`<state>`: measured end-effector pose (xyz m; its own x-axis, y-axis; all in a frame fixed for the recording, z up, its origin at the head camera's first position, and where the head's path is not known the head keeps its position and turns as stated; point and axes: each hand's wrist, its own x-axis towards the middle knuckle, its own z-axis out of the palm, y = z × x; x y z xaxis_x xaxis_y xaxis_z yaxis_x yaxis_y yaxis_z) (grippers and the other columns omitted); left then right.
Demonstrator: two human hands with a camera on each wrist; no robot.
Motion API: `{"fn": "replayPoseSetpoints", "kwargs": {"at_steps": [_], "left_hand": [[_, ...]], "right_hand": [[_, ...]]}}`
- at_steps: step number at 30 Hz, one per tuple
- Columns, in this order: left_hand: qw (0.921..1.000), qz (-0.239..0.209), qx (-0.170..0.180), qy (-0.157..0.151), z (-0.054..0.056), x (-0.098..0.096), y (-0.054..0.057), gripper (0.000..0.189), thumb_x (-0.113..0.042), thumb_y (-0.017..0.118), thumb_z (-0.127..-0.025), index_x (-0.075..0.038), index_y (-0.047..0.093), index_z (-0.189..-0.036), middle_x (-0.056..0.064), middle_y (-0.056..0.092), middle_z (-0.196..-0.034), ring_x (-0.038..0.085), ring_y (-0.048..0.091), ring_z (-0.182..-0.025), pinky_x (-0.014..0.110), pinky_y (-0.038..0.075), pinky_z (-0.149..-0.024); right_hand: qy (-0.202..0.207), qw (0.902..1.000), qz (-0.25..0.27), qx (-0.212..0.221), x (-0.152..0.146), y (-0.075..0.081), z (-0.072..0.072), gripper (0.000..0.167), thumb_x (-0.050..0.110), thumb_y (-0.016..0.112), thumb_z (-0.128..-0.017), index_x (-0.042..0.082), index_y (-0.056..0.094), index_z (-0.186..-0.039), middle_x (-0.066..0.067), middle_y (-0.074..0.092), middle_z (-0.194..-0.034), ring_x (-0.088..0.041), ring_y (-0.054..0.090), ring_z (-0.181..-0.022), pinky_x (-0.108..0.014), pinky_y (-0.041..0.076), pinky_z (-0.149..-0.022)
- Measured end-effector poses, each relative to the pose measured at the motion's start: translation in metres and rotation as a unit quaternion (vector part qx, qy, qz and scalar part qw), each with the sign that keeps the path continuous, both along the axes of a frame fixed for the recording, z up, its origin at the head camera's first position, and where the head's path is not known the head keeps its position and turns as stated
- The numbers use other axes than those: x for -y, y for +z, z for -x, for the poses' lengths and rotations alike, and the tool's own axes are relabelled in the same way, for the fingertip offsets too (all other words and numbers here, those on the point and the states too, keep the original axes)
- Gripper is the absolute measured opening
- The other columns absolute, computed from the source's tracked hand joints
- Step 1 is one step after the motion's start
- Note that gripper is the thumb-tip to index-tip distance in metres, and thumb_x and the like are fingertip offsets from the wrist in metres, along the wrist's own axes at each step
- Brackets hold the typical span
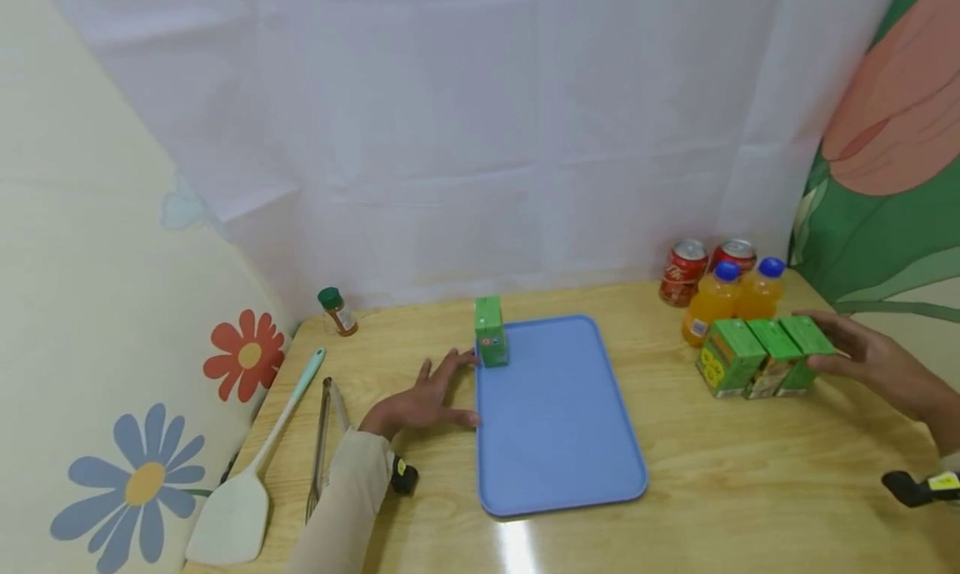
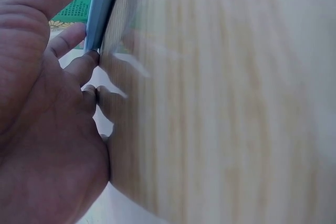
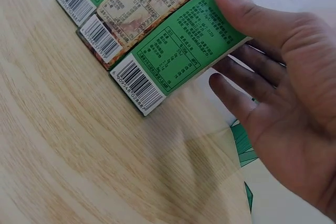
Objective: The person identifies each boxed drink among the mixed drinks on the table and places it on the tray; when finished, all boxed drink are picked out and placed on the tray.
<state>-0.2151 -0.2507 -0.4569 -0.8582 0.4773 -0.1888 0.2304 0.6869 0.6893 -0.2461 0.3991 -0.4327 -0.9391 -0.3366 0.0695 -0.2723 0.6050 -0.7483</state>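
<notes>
Where the surface (image 1: 712, 491) begins at the left, one long-handled spatula (image 1: 232, 516), its pale head toward the person; one pair of metal tongs (image 1: 320, 441), beside it; one small green-capped jar (image 1: 342, 316), upright, farther back. Next, left hand (image 1: 423, 403), fingers extended and gripping nothing, their tips at the left rim of one blue tray (image 1: 558, 416). At the tray's far left corner, one lone carton (image 1: 491, 336), green, upright. Well apart to the right, two red cans (image 1: 682, 278), rearmost; two orange bottles (image 1: 708, 303) with blue caps, in front of them; then three green cartons (image 1: 731, 357), upright in a close row. Last, right hand (image 1: 877, 361), pinching the end carton (image 3: 184, 40), thumb on its printed face, fingers reaching round the far side. Progress, as judged from the layout: one carton appears placed; three cartons, the pinched one included, are off the tray, as are bottles and cans. By view: head alone gives the whole arrangement, cans included; left wrist gives fingertips close against the tray's raised edge; right wrist gives barcodes (image 3: 137, 85) and small print, not legible from the head.
</notes>
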Motion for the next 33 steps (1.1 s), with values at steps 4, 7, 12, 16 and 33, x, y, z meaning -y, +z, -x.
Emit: {"fn": "replayPoseSetpoints", "kwargs": {"at_steps": [4,7,12,16,33], "left_hand": [[0.9999,-0.001,-0.009,-0.007,0.001,0.0,0.0,0.093,-0.049,0.077,-0.086,-0.029,0.022,-0.157,0.002,0.004,-0.169,0.031,-0.014,-0.152,0.053,-0.019,-0.117],[0.9999,-0.001,-0.01,-0.005,0.001,0.0,0.0,0.093,-0.049,0.077,-0.086,-0.029,0.022,-0.158,0.005,0.003,-0.169,0.033,-0.014,-0.151,0.054,-0.019,-0.117],[0.9999,0.001,0.013,0.004,0.002,-0.002,-0.003,0.096,-0.054,0.077,-0.084,-0.033,0.02,-0.159,0.011,-0.006,-0.168,0.035,-0.02,-0.149,0.054,-0.019,-0.117],[0.9998,0.009,0.016,0.007,0.002,-0.002,-0.006,0.097,-0.056,0.077,-0.083,-0.034,0.02,-0.159,0.008,-0.005,-0.168,0.033,-0.019,-0.15,0.053,-0.019,-0.118],[0.9999,0.01,-0.004,0.003,-0.003,-0.001,0.003,0.094,-0.052,0.077,-0.085,-0.03,0.022,-0.158,0.007,-0.001,-0.168,0.031,-0.013,-0.152,0.05,-0.02,-0.118]], "right_hand": [[-0.025,0.9992,-0.022,-0.022,0.001,-0.001,-0.001,0.072,0.023,0.063,-0.101,0.02,0.024,-0.161,-0.007,0.019,-0.165,-0.043,0.013,-0.15,-0.049,0.046,-0.102],[-0.043,0.9985,-0.025,-0.024,0.002,0.003,-0.003,0.074,0.026,0.064,-0.1,0.019,0.023,-0.161,-0.016,0.014,-0.166,-0.056,0.013,-0.144,-0.07,0.038,-0.096],[-0.07,0.9969,-0.002,-0.035,-0.002,0.012,-0.006,0.076,0.027,0.063,-0.101,0.024,0.017,-0.162,-0.024,0.009,-0.165,-0.055,0.007,-0.145,-0.079,0.024,-0.1],[-0.064,0.9957,0.018,-0.065,-0.007,0.021,-0.002,0.074,0.02,0.059,-0.104,0.025,0.014,-0.162,-0.026,0.01,-0.164,-0.049,0.006,-0.148,-0.076,0.007,-0.111],[-0.036,0.9884,0.01,-0.147,0.048,0.101,0.007,0.072,0.012,0.066,-0.099,0.028,0.029,-0.159,-0.005,0.026,-0.164,-0.006,0.025,-0.147,-0.016,0.03,-0.106]]}}
